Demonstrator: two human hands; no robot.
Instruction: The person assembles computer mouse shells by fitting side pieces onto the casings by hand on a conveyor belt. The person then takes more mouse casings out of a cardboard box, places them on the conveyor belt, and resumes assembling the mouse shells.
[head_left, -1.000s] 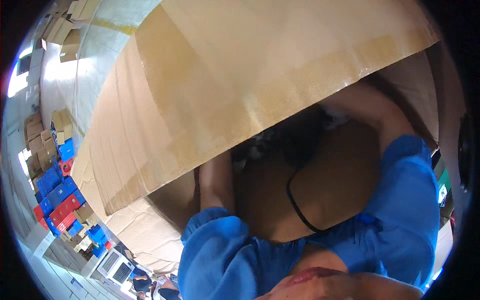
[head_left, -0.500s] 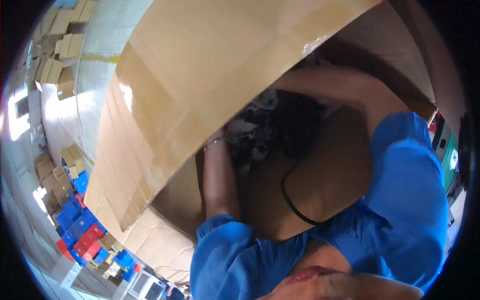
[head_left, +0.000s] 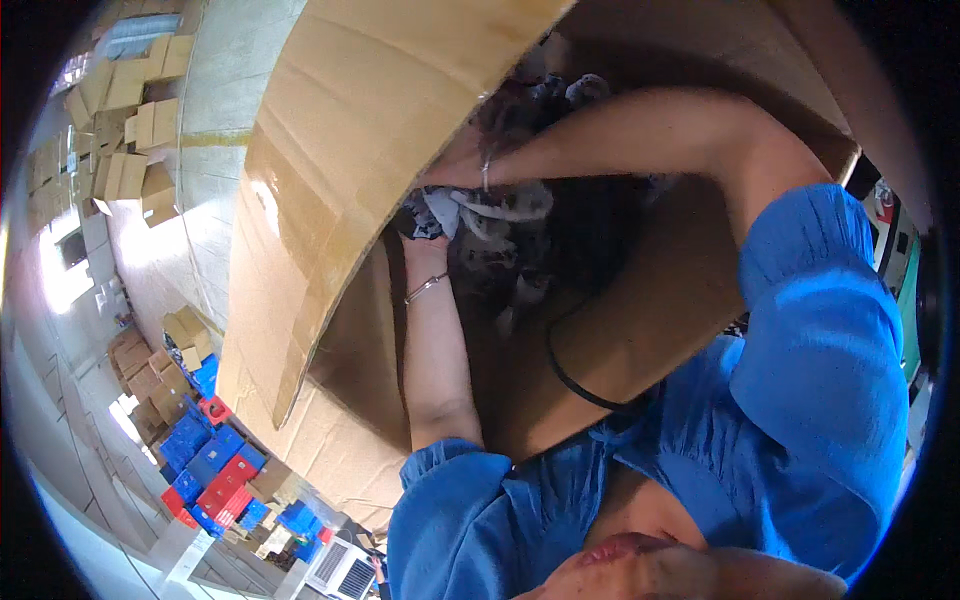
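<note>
Both my arms reach into a large cardboard box (head_left: 640, 350). My left hand (head_left: 425, 246), with a thin bracelet at the wrist, is among a grey, crumpled bundle (head_left: 432, 214) that covers its fingers. From the right, my right hand (head_left: 462, 165) stretches across to the same spot, beside the bundle. Its fingers are hidden behind the raised box flap (head_left: 340, 150). Under and around my hands lie several dark and grey pieces (head_left: 500, 235), some seemingly in clear plastic; their kind is too dark to tell. A black cord (head_left: 565, 375) hangs over the box's near side.
The tall flap, with strips of brown tape, blocks the view on the left. Beyond it, cardboard boxes (head_left: 125, 175) stand on the pale floor (head_left: 210, 180). Blue and red crates (head_left: 215, 465) are piled at lower left, near a white slatted unit (head_left: 342, 570).
My right hand has moved left, toward my left hand. The grey bundle now shows at my left hand, and more of that wrist is visible. The view has shifted, with the flap covering less.
</note>
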